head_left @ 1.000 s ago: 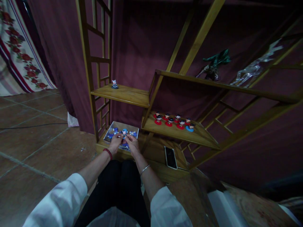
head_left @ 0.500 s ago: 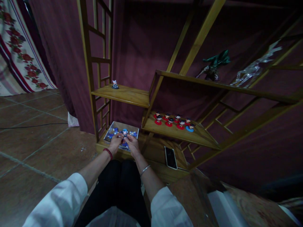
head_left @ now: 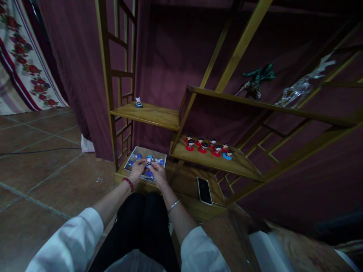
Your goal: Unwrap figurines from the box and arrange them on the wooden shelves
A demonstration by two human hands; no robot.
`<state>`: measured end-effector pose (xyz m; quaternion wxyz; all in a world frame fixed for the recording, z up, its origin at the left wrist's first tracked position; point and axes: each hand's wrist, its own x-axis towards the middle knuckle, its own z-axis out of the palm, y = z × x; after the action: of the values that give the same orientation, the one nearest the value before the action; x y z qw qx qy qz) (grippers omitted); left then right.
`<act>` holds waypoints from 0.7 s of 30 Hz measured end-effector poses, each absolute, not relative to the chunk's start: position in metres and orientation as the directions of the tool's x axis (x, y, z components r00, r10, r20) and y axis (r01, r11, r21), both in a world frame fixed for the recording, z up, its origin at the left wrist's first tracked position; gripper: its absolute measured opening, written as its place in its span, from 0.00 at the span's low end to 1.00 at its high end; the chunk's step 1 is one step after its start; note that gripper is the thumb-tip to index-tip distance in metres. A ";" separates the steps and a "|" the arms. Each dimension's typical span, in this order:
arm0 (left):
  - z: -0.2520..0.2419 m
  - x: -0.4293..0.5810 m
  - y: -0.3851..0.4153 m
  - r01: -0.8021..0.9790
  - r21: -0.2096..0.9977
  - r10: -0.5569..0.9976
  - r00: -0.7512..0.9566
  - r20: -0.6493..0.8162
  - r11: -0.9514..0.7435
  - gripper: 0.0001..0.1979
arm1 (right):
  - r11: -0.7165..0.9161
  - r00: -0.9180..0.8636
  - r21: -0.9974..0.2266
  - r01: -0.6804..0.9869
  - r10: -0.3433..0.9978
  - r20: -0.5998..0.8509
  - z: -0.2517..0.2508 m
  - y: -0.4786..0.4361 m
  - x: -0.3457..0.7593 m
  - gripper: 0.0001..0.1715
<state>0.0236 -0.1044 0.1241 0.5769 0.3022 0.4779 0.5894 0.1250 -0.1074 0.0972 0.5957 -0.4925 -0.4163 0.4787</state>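
In dim light, a wooden shelf unit [head_left: 159, 115] stands before maroon curtains [head_left: 75, 71]; brown, pale-jointed floor tiles [head_left: 53, 160] spread leftward, floral cloth [head_left: 33, 69] hanging beyond

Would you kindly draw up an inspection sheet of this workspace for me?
Surface: wooden shelving; seven red-based figurines and one blue-based figurine share a board.
Things handled: small figurine, held over an open box containing blue-purple pieces.
Clutter: phone lying on the bottom board.
Grips: left hand and right hand both closed on the small figurine.
Cables: one dark cable across the tiled floor.
Surroundings: dark red curtain; floral cloth.
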 end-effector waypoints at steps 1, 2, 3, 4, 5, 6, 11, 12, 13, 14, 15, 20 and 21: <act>0.124 0.023 -0.104 -0.390 0.912 0.969 -0.150 -0.195 0.123 0.08 | 0.060 0.191 -0.986 -0.156 0.981 0.029 0.097 -0.107 0.125 0.22; 0.124 0.023 -0.104 -0.389 0.913 0.970 -0.147 -0.195 0.124 0.09 | 0.061 0.187 -0.987 -0.152 0.982 0.032 0.098 -0.107 0.125 0.22; 0.124 0.022 -0.105 -0.388 0.913 0.972 -0.140 -0.191 0.123 0.09 | 0.060 0.185 -0.987 -0.150 0.982 0.032 0.098 -0.107 0.125 0.22; 0.124 0.022 -0.105 -0.388 0.914 0.974 -0.136 -0.182 0.117 0.10 | 0.058 0.181 -0.987 -0.150 0.983 0.030 0.099 -0.107 0.125 0.22; 0.125 0.022 -0.104 -0.388 0.915 0.976 -0.136 -0.171 0.106 0.10 | 0.056 0.176 -0.987 -0.152 0.984 0.029 0.100 -0.107 0.125 0.23; 0.126 0.022 -0.104 -0.388 0.917 0.978 -0.140 -0.157 0.092 0.10 | 0.055 0.170 -0.987 -0.154 0.985 0.028 0.101 -0.107 0.125 0.23; 0.135 0.021 -0.103 -0.383 0.923 0.975 -0.191 -0.113 0.032 0.10 | 0.094 0.140 -0.985 -0.147 0.987 0.073 0.109 -0.105 0.123 0.24; 0.137 0.021 -0.103 -0.381 0.925 0.973 -0.203 -0.106 0.021 0.10 | 0.108 0.135 -0.984 -0.142 0.987 0.088 0.111 -0.105 0.122 0.24; 0.140 0.020 -0.103 -0.377 0.926 0.971 -0.216 -0.098 0.009 0.10 | 0.120 0.130 -0.983 -0.137 0.986 0.102 0.113 -0.105 0.122 0.24; 0.143 0.020 -0.104 -0.372 0.928 0.970 -0.227 -0.088 -0.002 0.09 | 0.130 0.126 -0.983 -0.131 0.986 0.114 0.116 -0.105 0.121 0.23; 0.145 0.020 -0.104 -0.363 0.932 0.968 -0.236 -0.081 -0.011 0.09 | 0.138 0.120 -0.983 -0.125 0.985 0.123 0.119 -0.105 0.120 0.23; 0.161 0.018 -0.109 -0.344 0.939 0.960 -0.268 -0.078 -0.020 0.07 | 0.198 0.089 -0.974 -0.114 0.978 0.189 0.135 -0.107 0.117 0.19; 0.164 0.018 -0.110 -0.352 0.936 0.959 -0.272 -0.081 -0.021 0.07 | 0.214 0.090 -0.971 -0.110 0.975 0.205 0.139 -0.108 0.116 0.18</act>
<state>0.0176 -0.1098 0.1643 0.5125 0.3186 0.4764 0.6394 0.1160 -0.1077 0.1387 0.5979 -0.4327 -0.4997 0.4534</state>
